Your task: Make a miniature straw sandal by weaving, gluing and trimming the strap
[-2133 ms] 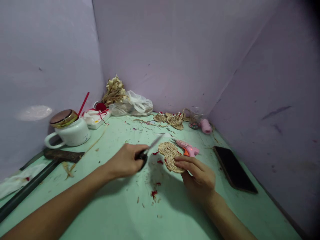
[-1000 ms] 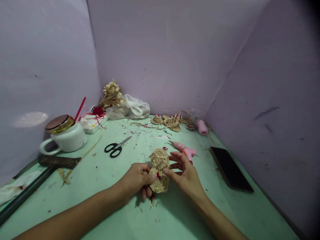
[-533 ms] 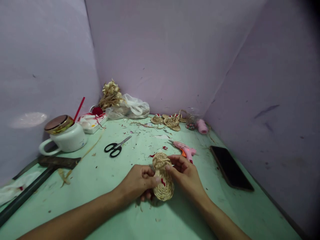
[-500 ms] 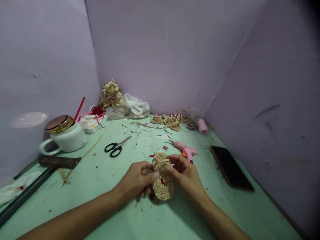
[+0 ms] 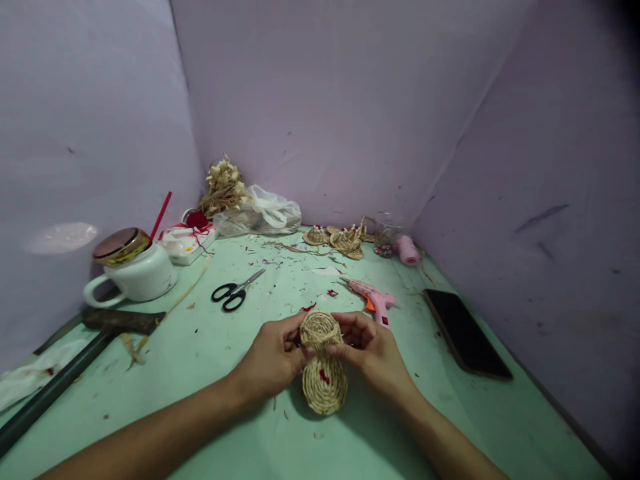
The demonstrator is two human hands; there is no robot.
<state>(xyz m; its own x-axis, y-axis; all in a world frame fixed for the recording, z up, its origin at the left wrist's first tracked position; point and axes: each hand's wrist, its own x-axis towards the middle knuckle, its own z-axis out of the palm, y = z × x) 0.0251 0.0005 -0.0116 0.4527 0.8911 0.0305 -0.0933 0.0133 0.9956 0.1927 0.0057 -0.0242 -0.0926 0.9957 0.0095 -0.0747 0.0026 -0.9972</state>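
Note:
Between my two hands is a small woven straw slipper (image 5: 324, 387), made of coiled plaited fibre in two rounded parts, with a red bit near its middle. My left hand (image 5: 277, 348) pinches its left edge, thumb on top near the narrow waist. On the other side my right hand (image 5: 367, 340) grips the upper right edge between thumb and fingers. A pink glue gun (image 5: 371, 297) lies just beyond my right hand. Black-handled scissors (image 5: 237, 291) rest farther off to the left.
A hammer (image 5: 123, 321) and a white mug (image 5: 143, 275) stand at left. At the back are dried flowers (image 5: 224, 187), a plastic bag (image 5: 270, 212), more woven straw pieces (image 5: 345, 239) and a pink thread spool (image 5: 407, 250). A phone (image 5: 467, 333) lies right. Scraps litter the green table (image 5: 240, 433).
The straw slipper has tilted, its lower end now slightly nearer to me and its upper coil showing more fully. My left hand has closed in on its upper left edge.

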